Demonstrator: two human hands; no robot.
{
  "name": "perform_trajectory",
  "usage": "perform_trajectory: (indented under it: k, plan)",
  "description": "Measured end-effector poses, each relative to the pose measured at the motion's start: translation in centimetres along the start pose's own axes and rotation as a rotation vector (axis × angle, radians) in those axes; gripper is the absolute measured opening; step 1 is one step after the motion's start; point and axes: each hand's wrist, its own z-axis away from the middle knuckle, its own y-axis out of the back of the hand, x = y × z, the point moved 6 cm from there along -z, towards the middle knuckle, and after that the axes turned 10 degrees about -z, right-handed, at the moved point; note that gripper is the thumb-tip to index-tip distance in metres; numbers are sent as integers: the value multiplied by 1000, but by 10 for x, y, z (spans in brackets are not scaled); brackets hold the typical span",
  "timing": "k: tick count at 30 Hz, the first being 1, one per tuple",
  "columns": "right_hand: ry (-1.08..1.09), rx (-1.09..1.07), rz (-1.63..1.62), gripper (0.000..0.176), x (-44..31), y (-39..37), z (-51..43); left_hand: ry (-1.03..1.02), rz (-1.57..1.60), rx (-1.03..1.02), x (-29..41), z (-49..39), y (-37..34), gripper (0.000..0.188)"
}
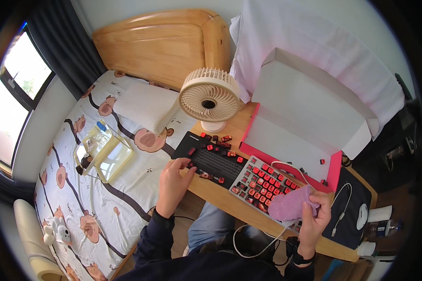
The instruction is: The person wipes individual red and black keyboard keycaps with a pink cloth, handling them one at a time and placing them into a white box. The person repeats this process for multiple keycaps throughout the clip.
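Note:
My left hand (172, 188) is at the near left corner of a black printed board (216, 161), with thumb and index finger around a small black-and-red keycap (191, 164). Several loose red and black keycaps (223, 144) lie on that board. My right hand (314, 214) grips a fuzzy purple cloth (290, 204). The cloth hangs over the right part of a grey keyboard (248, 174) and hides some of its keys. Red keycaps fill much of the keyboard, while bare switches show along its left and upper rows.
A beige fan (209, 100) stands behind the board. An open pink-and-white box (328, 172) holds a few keycaps. At right are a dark mouse pad (350, 207), a white mouse (362, 216), a white cable (341, 214) and a bottle (383, 228). A bed (126, 196) adjoins the desk.

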Motion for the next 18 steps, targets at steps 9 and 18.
perform_trajectory:
  k: [9,18]
  plan:
    - [-71,-56,59,17,14,-7,-3,-31,-71,-50,3,2,-12,25]
    - [-182,4,56,24,21,-7,-6,-32,-87,-63,6,1,-13,24]
